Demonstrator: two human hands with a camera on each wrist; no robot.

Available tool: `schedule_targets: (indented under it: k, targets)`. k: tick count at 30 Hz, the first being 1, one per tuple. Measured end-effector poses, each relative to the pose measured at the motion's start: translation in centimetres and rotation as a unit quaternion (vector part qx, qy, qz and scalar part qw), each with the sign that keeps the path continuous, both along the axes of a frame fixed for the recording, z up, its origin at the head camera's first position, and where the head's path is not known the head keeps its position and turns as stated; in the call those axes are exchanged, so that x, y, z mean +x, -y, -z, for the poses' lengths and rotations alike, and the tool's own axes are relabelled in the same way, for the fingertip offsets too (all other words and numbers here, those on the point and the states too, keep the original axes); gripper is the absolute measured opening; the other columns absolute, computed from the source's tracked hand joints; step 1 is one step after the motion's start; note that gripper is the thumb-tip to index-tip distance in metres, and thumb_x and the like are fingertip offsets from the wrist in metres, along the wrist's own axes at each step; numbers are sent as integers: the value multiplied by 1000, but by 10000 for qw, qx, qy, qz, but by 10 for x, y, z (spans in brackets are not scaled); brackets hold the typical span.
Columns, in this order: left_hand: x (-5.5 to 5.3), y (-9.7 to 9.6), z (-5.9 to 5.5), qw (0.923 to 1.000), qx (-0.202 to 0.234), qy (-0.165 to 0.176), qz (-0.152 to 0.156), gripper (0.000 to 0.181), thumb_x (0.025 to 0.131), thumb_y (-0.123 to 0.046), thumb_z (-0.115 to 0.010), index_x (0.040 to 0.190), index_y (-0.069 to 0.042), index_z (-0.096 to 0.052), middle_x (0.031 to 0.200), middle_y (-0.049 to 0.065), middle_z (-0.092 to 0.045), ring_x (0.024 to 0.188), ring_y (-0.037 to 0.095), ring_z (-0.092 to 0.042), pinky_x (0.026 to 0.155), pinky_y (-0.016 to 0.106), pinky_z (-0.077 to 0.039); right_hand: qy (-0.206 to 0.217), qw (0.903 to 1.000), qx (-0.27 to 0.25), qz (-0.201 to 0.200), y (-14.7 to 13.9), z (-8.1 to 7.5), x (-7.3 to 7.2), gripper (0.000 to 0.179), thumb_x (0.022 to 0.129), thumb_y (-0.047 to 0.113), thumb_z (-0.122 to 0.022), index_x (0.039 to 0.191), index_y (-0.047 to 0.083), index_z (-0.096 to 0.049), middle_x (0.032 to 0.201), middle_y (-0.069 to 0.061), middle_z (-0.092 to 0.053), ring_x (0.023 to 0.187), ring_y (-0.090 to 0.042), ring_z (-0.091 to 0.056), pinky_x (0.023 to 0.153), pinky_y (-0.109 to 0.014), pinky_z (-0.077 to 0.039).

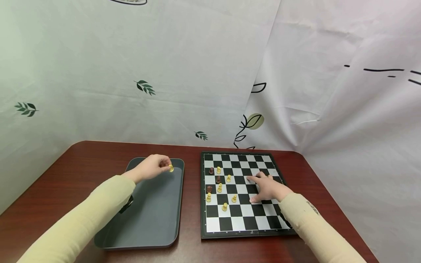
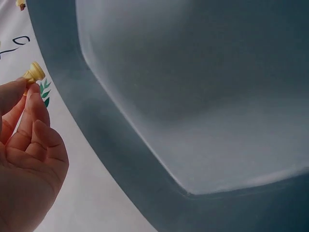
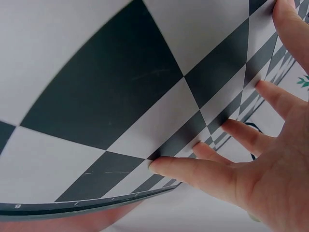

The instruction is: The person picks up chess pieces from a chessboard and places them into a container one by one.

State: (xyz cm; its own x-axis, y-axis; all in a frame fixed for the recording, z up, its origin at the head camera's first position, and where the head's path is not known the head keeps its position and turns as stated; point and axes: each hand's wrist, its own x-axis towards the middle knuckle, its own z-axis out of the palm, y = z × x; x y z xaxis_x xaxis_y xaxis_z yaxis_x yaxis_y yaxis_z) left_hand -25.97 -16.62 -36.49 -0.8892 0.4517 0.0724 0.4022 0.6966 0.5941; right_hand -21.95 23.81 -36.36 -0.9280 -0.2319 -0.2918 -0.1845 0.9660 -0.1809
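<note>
Pinched between the thumb and fingertips of my left hand (image 1: pixel 154 167) is a small yellow chess piece (image 2: pixel 35 72), over the far right part of the grey tray (image 1: pixel 154 219). My right hand (image 1: pixel 268 188) has its fingers spread, with fingertips at the surface of the black-and-white chessboard (image 1: pixel 245 221); it holds no piece. Several yellow chess pieces, such as a pawn (image 1: pixel 224 207), stand on the board's left half. Dark brown pieces, among them one near the left edge (image 1: pixel 209 189), stand beside them.
Tray and board lie side by side on a reddish-brown table (image 1: pixel 192 204), a strip of wood between them. Behind the table hangs a white cloth (image 1: pixel 184 91) with leaf prints. The tray has a raised rim (image 1: pixel 181 197).
</note>
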Motion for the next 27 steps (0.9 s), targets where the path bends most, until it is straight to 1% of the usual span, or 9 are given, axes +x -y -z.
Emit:
schedule_targets:
  k: [4,10,20,27]
  targets:
    - [0,1,5,10000,24,68,-36,6,92,-9,-60,89,-5,-63,83,7,-63,74,14,-55,67,31,-45,1,10000,-28,17,0,0,0,82,68,35,-84,138,14,-48,127,-17,-43,112,-42,-40,88,-56,-42]
    - [-2,-2,13,9998,16,155,-80,4,91,-8,-61,89,-7,-64,82,5,-63,73,13,-54,66,30,-45,17,10000,12,78,0,0,0,82,68,35,-83,138,15,-48,127,-17,-43,113,-42,-40,88,-56,-42]
    - [-7,-9,21,9999,-37,88,-93,6,91,-6,-59,89,-5,-65,81,5,-62,72,13,-53,65,31,-44,12,9999,-31,97,0,1,1,82,67,34,-84,138,15,-47,128,-17,-42,116,-44,-39,88,-56,-42]
    - [-11,-12,27,9996,-218,-27,-157,7,91,-7,-60,86,-7,-65,79,3,-61,71,13,-52,65,31,-43,29,9999,-49,138,1,0,1,82,68,35,-83,139,15,-47,130,-17,-42,117,-44,-38,88,-57,-42]
